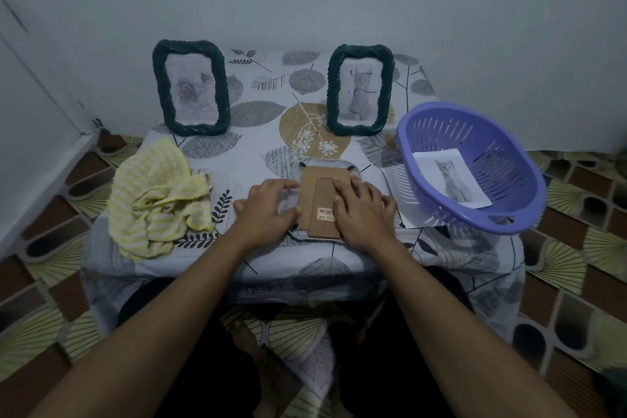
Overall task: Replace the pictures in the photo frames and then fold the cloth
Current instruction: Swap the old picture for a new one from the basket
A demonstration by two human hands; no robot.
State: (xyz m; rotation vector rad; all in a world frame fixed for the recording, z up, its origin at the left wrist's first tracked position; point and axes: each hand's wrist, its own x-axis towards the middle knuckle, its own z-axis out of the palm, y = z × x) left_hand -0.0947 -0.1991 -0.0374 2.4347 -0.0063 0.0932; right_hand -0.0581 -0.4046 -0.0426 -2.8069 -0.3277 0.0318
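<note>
A photo frame (pixel 322 204) lies face down at the table's front middle, showing its brown cardboard back and stand. My left hand (pixel 268 210) rests on its left edge, fingers fairly straight. My right hand (pixel 363 210) presses on the right side of the backing. Two dark green frames stand at the back: the left one (pixel 191 88) holds a rose picture, the right one (pixel 360 90) a cat picture with blue pen marks. A crumpled yellow-and-white striped cloth (pixel 157 200) lies to the left of my hands.
A purple plastic basket (pixel 475 166) sits tilted at the right with a cat picture (pixel 451 180) inside; a white sheet (pixel 397 193) lies under it. The small table wears a leaf-patterned cover (pixel 261 132). Walls close in behind and left; patterned floor surrounds.
</note>
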